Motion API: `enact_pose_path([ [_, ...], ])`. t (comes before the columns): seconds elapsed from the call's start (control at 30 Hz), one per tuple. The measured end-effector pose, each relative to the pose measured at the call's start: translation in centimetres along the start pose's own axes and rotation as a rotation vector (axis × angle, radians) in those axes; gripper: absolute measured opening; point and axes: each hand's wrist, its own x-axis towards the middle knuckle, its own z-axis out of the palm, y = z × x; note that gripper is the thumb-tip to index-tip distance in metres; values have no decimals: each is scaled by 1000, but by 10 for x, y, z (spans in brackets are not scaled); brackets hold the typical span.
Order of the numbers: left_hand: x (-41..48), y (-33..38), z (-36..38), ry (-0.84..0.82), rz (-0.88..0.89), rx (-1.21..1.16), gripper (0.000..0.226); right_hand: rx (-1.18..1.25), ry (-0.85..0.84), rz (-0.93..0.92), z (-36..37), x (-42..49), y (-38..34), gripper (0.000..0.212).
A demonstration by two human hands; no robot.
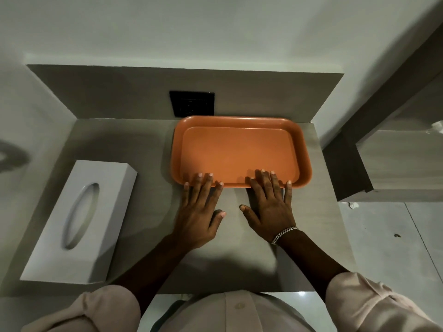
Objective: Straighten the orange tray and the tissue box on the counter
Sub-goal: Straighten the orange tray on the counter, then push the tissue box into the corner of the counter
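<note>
Orange tray (239,149): rectangular plastic, rounded corners, raised rim, empty, flat on the counter's back right part, long side roughly parallel w/ the rear wall. Tissue box (79,221): white, long rectangular, oval slot on top, no tissue showing, lies at front left, skewed at an angle, well apart from tray.

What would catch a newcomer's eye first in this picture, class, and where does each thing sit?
The orange tray stands out first, lying empty at the back right of the grey counter. Next come the left hand and right hand, flat and open, fingertips on the tray's near rim. The white tissue box lies askew at the counter's left.
</note>
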Motion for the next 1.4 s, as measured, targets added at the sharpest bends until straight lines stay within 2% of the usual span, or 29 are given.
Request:
enact_pose_path([
  [0.17, -23, -8, -21, 273, -123, -213, 65, 137, 70, -79, -11, -1, -29, 74],
  [0.43, -82, -60, -69, 376, -473, -202, 73, 317, 28, -393, -21, 0, -116, 69],
  [0.5, -97, -78, -78, 364, -546, -159, 80, 345, 36, -466, -20, 0, -137, 68],
  [0.67, -125, -122, -90, 204, -753, -30, 98, 332, -7, -561, -12, 3, -181, 70],
  [0.87, -133, -145, -90, 89, -848, -33, 115, 162, -143, -609, 13, 16, -206, 78],
  [1.03, -128, -149, -90, 69, -897, -42, 123, -46, -237, -590, 36, 26, -211, 86],
  [1.4, -118, -153, -86, 202, -956, -4, 127, -76, -226, -565, 47, 26, -208, 85],
])
